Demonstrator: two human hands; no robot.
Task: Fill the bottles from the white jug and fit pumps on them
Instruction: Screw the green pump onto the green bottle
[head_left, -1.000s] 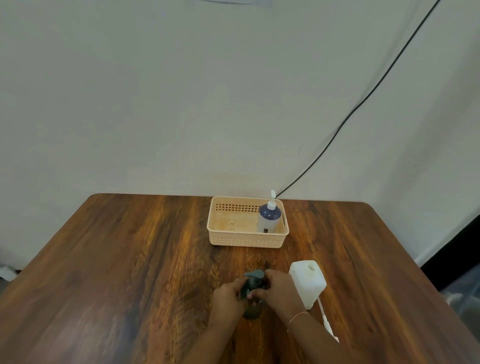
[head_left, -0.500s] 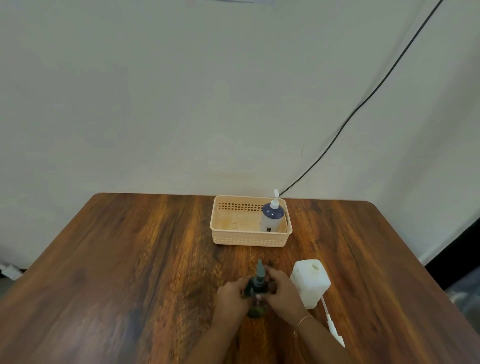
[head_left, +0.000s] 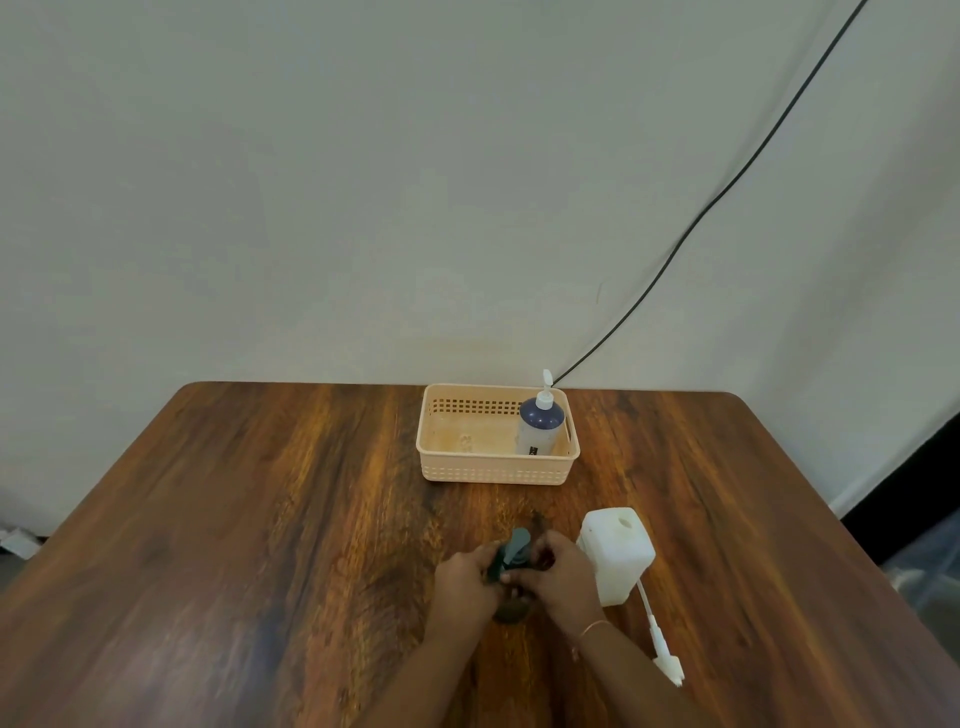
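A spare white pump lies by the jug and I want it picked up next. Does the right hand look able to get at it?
Probably yes: the white pump lies uncovered on the table just outside the right hand, though that hand is busy on the dark bottle.

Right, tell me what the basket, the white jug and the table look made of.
Basket: peach moulded plastic, matte, by its punched slot rows and thin rolled rim.
White jug: translucent, milky plastic, probably blow-moulded; soft corners, dull sheen.
Table: dark wood grain with a satin glare; solid wood, veneer or laminate cannot be told apart here.
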